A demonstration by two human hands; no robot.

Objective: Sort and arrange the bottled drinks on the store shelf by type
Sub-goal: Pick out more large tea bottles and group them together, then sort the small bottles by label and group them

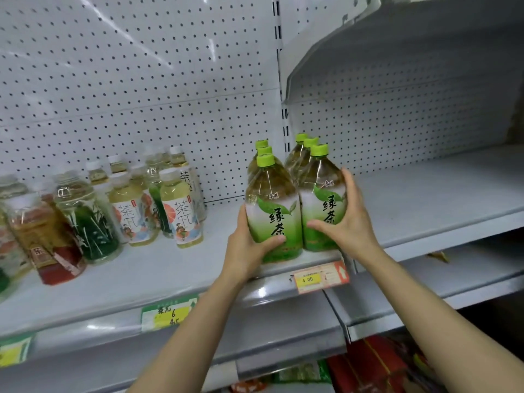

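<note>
Both my hands are on the green tea bottles at the front edge of the shelf (147, 276). My left hand (249, 248) is wrapped around the lower label of the front-left green tea bottle (273, 211) — fingers curled across the front, thumb on its left side. My right hand (348, 219) cups the front-right green tea bottle (323, 199), thumb lying across the label, fingers round its right side. Both bottles stand upright, touching each other, bases on the shelf as far as I can tell.

Behind each one, two more green caps (302, 137) line up toward the pegboard back panel (141, 80) — two rows of three.

Smaller tea bottles with white caps (181, 211) stand in a group to the left, apart from the green tea. Further left a red-labelled bottle (48, 242) and a dark green-labelled bottle (88, 219) look tilted, though the wide lens may be doing that.

An orange price tag (320, 276) reading 4.00 sits on the shelf edge below the green tea; a green price tag (170, 313) sits further left. The shelf section to the right (439, 194) holds no bottles.
</note>
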